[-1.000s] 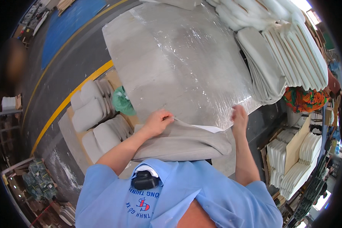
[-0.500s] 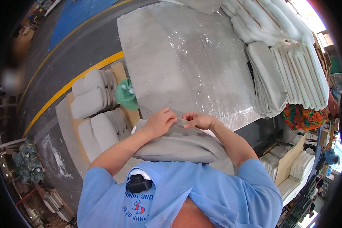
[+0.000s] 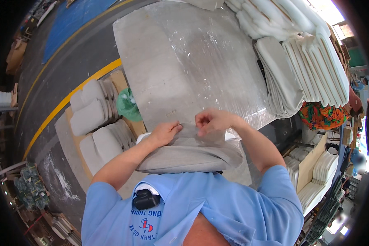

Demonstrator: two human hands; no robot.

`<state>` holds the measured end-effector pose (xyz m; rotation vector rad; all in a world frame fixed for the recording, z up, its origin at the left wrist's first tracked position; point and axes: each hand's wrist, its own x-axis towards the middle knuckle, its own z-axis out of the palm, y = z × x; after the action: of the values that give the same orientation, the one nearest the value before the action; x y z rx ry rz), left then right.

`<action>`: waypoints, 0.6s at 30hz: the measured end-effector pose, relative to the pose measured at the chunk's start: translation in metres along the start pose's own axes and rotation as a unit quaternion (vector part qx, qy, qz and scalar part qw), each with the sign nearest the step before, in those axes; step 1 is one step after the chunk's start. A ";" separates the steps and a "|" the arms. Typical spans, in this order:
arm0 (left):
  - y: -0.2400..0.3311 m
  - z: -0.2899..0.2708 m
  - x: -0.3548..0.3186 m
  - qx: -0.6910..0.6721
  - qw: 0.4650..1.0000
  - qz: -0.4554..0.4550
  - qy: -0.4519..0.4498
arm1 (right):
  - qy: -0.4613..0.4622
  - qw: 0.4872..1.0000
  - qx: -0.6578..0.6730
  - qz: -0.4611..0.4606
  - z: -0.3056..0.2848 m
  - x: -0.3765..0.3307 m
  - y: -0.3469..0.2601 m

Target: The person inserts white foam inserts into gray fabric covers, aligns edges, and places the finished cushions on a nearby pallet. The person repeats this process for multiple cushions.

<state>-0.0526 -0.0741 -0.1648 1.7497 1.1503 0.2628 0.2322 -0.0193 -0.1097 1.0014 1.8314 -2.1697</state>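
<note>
Grey fabric cover (image 3: pixel 188 159), creased, nr tbl (image 3: pixel 156 69) edge

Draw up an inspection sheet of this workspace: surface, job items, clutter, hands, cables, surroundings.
Surface: pale grey table with shiny clear plastic over it.
Job items: grey cover bunched against the person's front, white material showing at its edge.
Clutter: folded grey stack and white pads at far right; green bag at the table's left.
Left hand: thumb and fingers on the cover's far edge.
Right hand: fingers curled over the cover; grip unclear.
Cables: nothing seen.
Surroundings: dark floor with yellow line; grey cushions at left.
</note>
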 end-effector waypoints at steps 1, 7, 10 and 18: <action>-0.001 0.001 0.003 0.001 1.000 0.001 -0.001 | 0.012 1.000 0.020 0.003 -0.005 -0.006 0.004; -0.001 0.000 0.011 0.004 1.000 0.017 0.004 | 0.227 0.967 -0.118 -0.001 0.024 -0.002 0.045; -0.008 -0.009 0.011 0.012 1.000 0.006 0.018 | 0.157 0.968 -0.144 0.134 0.018 0.012 0.036; -0.088 -0.075 -0.073 0.054 0.985 -0.162 0.017 | 0.282 0.955 -0.088 -0.009 0.067 -0.043 -0.018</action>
<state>-0.1893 -0.0804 -0.1770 1.6228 1.4753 0.0325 0.2298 -0.0898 -0.0675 1.6918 2.2093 -1.7992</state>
